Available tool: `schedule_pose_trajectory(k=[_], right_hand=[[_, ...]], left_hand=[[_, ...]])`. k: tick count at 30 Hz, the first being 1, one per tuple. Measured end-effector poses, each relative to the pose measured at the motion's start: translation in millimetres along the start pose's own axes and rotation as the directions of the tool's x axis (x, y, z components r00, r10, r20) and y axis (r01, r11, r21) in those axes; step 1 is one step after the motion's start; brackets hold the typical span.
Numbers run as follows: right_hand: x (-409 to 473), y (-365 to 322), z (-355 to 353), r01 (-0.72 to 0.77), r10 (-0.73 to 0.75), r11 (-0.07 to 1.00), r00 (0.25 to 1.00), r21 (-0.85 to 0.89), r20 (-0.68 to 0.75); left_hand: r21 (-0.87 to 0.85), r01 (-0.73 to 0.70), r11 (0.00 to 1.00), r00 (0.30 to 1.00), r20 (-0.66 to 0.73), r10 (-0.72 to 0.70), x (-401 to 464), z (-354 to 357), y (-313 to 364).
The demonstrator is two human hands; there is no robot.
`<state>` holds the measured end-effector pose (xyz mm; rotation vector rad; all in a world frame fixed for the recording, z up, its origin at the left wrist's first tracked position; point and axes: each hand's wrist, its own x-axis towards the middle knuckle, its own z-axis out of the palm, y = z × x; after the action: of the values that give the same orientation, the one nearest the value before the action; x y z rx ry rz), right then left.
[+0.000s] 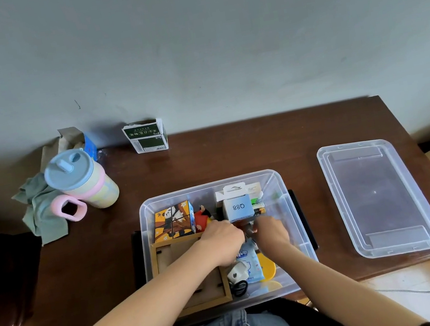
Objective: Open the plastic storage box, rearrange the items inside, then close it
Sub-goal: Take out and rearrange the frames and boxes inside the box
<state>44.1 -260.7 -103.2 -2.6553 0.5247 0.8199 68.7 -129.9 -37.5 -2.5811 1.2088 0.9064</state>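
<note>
Broadly, a dark brown wooden surface [235, 153] fills the scene, its far edge against a grey wall. Near the middle, at the near edge, sits the clear plastic storage box [286, 207], open, with black handles at its left and right sides. Its clear lid [379, 198] lies flat well apart to the right, near the surface's right edge.

At far left a pastel cup [83, 182] with a blue lid and a pink handle stands on a crumpled grey-green cloth [43, 217]. A small green and white carton [146, 136] stands at the far edge against the wall.

Inside the box, a brown wooden frame [184, 256] lies flat along the near left part. Far left of it stands a panda picture cube [174, 222], with a small red figure [203, 217] just to its right. At the far right is a pale blue box marked Q88 [238, 208], with a white package [237, 191] behind it. Near right lie a blue and white packet [249, 265], a yellow item [268, 266] and a small white device [236, 273].

Both hands reach into the middle of the box. The left hand [223, 242] has its fingers curled downward; what they grip I cannot tell. The right hand [271, 231] has its fingers bent close together, pinching a small dark object that is too blurred to name.
</note>
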Motion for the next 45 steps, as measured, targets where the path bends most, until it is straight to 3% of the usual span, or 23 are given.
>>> schedule_pose_trajectory(k=[7,14,17,20,25,30,35,40,45], right_hand=[[1.2,1.4,3.1,0.133,-0.148,0.978,0.985,-0.159,-0.087],[-0.5,-1.4,2.2,0.012,-0.022,0.998,0.988,-0.064,-0.154],[-2.0,-0.6,1.0,0.011,-0.011,1.0,0.994,-0.005,-0.107],[-7.5,2.5,2.0,0.094,-0.095,0.996,0.995,-0.006,-0.02],[-6.4,4.6,2.0,0.195,-0.2,0.974,0.979,-0.119,-0.028],[-3.0,6.1,1.9,0.165,-0.186,0.934,0.982,-0.317,-0.036],[-0.1,-0.2,2.9,0.068,-0.097,0.963,0.99,-0.259,-0.102],[-4.5,2.0,6.4,0.051,-0.053,0.993,0.998,-0.107,-0.024],[-3.7,-1.7,4.1,0.012,-0.015,0.996,0.999,-0.083,-0.041]], left_hand=[[-0.047,-0.073,0.996,0.997,0.023,0.074,-8.8,-2.3,-4.1],[-0.064,-0.075,0.995,0.996,0.038,0.078,-10.5,0.2,-8.6],[-0.068,-0.077,0.995,0.996,0.03,0.079,-11.7,2.1,-9.7],[-0.074,-0.085,0.994,0.996,0.012,0.086,-13.3,3.5,-10.3],[-0.063,-0.088,0.994,0.996,-0.005,0.088,-14.5,3.7,-10.1],[-0.043,-0.088,0.995,0.996,-0.009,0.088,-14.3,4.1,-9.9],[-0.025,-0.083,0.996,0.997,-0.007,0.083,-13.6,5.1,-9.8],[-0.055,-0.092,0.994,0.996,-0.003,0.091,-14.0,3.7,-10.9],[-0.046,-0.095,0.994,0.995,0.003,0.095,-14.6,4.1,-10.3]])
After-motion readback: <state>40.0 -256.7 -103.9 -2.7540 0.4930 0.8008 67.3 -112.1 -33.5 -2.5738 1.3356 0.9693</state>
